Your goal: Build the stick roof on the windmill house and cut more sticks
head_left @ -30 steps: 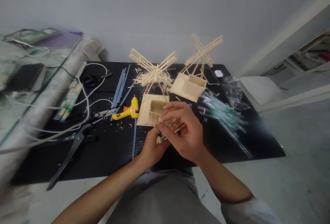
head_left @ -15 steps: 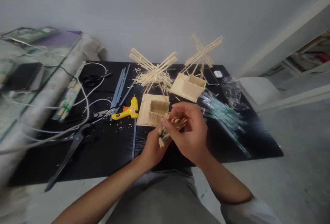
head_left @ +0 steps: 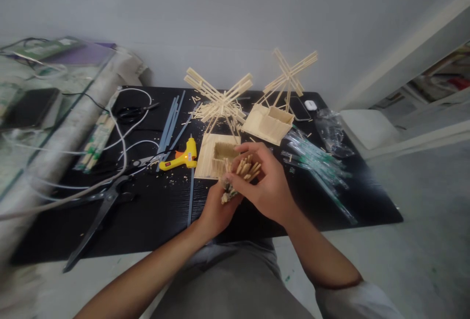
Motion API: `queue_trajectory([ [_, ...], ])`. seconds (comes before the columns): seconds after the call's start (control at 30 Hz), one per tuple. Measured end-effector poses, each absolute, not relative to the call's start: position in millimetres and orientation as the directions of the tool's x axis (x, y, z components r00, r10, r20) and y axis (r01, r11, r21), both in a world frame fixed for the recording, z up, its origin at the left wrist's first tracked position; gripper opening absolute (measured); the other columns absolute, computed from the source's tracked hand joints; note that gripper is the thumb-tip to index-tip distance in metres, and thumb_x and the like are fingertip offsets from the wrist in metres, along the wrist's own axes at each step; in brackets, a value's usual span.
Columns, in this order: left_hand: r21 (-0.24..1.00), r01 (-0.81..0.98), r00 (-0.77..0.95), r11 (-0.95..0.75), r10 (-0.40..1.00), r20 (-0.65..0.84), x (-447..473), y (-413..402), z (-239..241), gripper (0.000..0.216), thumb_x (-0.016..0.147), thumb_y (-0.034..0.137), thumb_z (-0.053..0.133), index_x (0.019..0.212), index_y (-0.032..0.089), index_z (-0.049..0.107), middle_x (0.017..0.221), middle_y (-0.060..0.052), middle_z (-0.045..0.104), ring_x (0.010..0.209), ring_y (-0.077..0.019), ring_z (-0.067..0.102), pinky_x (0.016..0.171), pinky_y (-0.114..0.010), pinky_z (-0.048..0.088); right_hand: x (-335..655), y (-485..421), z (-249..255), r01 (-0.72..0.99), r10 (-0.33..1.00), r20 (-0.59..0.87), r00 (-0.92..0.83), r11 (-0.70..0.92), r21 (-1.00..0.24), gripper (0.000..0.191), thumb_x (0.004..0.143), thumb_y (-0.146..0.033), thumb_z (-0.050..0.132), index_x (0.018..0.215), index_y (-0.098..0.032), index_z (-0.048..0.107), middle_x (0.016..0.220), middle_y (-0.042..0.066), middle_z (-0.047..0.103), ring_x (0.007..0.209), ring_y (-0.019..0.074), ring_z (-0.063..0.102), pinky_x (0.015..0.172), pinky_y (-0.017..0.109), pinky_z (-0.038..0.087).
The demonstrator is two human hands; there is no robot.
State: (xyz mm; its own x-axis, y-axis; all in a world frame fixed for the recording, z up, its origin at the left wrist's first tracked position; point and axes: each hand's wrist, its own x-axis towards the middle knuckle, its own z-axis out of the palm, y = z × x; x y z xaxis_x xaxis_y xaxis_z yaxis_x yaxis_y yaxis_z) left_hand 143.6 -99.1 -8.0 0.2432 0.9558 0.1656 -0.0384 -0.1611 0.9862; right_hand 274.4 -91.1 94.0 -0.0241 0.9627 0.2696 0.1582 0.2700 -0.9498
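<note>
In the head view, a bunch of sticks (head_left: 250,167) is held up close to the body, above the near part of the black surface (head_left: 154,226) and just in front of a little stick box (head_left: 221,166), which is partly hidden. The bunch is gripped by the right hand (head_left: 270,184): the thumb is laid over the near side, and the other fingers (head_left: 254,148) are bent around it. The left hand (head_left: 216,211) is set below, by the lower ends; most of its fingers are hidden, so it cannot be told how tightly they are closed. The bunch is probably best held snugly but not squeezed hard, since loose sticks could slip out and thin ones might snap. The top ends are spread and uneven, so they could be made level with a soft push of the palm. If the lower ends are steadied by the left hand, the top ends can be handled more easily by the right. Bumps against the box should be avoided. The yellow glue gun (head_left: 179,157) is lying to the left, and its tip should be treated as hot, though heat cannot be seen.
</note>
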Motion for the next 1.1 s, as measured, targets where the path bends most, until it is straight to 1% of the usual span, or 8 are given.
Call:
queue_trajectory([
  [0.23,0.985,-0.050,0.231,-0.165,0.958,0.172,143.8,-100.4,-15.4,0.027,0.093,0.029,0.069,0.118,0.019,0.071,0.115,-0.009,0.078,0.103,-0.0245,0.074,0.096,-0.040,0.061,273.6,-92.0,84.0,0.156,0.984,0.177,0.012,0.173,-0.972,0.046,0.075,-0.021,0.084,0.114,-0.027,0.060,0.085,-0.003,0.071,0.071,0.0169,0.067,0.066,0.030,0.056],
  [0.37,0.985,-0.049,0.224,-0.167,0.959,0.174,143.8,-101.3,-18.0,0.025,0.093,0.029,0.069,0.115,0.018,0.071,0.111,-0.009,0.078,0.107,-0.0249,0.072,0.101,-0.041,0.059,275.4,-91.9,84.3,0.132,0.991,0.136,-0.009,0.136,-0.982,0.047,0.072,-0.019,0.084,0.111,-0.026,0.060,0.082,-0.004,0.070,0.070,0.0160,0.066,0.066,0.029,0.055],
  [0.53,0.985,-0.030,0.232,-0.167,0.958,0.169,142.1,-100.6,-18.6,0.024,0.091,0.028,0.069,0.114,0.019,0.071,0.109,-0.008,0.078,0.107,-0.0249,0.072,0.104,-0.044,0.057,280.7,-87.7,86.1,0.171,0.986,0.135,-0.101,0.151,-0.974,0.033,0.073,-0.019,0.084,0.102,-0.022,0.069,0.080,-0.004,0.068,0.069,0.0140,0.063,0.064,0.026,0.053],
  [0.63,0.986,-0.017,0.239,-0.165,0.957,0.164,142.6,-99.7,-14.5,0.024,0.093,0.031,0.069,0.113,0.019,0.072,0.111,-0.008,0.078,0.104,-0.0247,0.073,0.100,-0.042,0.059,281.5,-83.8,85.5,0.070,0.976,0.160,-0.145,0.171,-0.983,0.025,0.075,-0.030,0.087,0.095,-0.021,0.074,0.084,-0.001,0.073,0.072,0.0148,0.067,0.067,0.026,0.055],
  [0.73,0.988,-0.021,0.256,-0.153,0.954,0.153,144.4,-99.2,-6.9,0.025,0.094,0.035,0.068,0.114,0.020,0.072,0.106,-0.008,0.079,0.094,-0.0233,0.074,0.087,-0.038,0.063,278.8,-81.8,83.7,-0.034,0.976,0.181,-0.119,0.178,-0.983,0.025,0.082,-0.042,0.084,0.096,-0.023,0.077,0.090,0.001,0.077,0.079,0.0178,0.073,0.070,0.029,0.059],
  [0.8,0.989,-0.029,0.268,-0.145,0.952,0.148,144.8,-99.2,-2.0,0.024,0.095,0.036,0.068,0.112,0.020,0.073,0.103,-0.007,0.080,0.092,-0.0231,0.074,0.084,-0.036,0.064,276.1,-82.5,82.5,-0.103,0.976,0.171,-0.134,0.158,-0.982,0.024,0.086,-0.045,0.080,0.098,-0.024,0.079,0.091,0.002,0.080,0.083,0.0204,0.076,0.074,0.032,0.062],
  [0.97,0.989,-0.070,0.282,-0.127,0.949,0.142,143.2,-100.2,4.1,0.029,0.091,0.037,0.073,0.115,0.020,0.072,0.109,-0.007,0.080,0.098,-0.0240,0.076,0.091,-0.038,0.064,271.9,-87.3,83.4,-0.263,0.970,0.164,-0.179,0.114,-0.958,0.017,0.090,-0.035,0.072,0.099,-0.022,0.078,0.083,0.003,0.081,0.079,0.0216,0.079,0.075,0.035,0.065],
  [1.1,0.988,-0.107,0.269,-0.110,0.953,0.135,143.8,-99.5,5.1,0.027,0.090,0.038,0.074,0.110,0.020,0.073,0.107,-0.007,0.080,0.097,-0.0248,0.076,0.090,-0.039,0.065,272.0,-87.4,90.7,-0.154,0.975,0.179,-0.129,0.159,-0.975,0.010,0.088,-0.023,0.070,0.093,-0.022,0.078,0.090,0.002,0.082,0.085,0.0204,0.079,0.077,0.033,0.063],
])
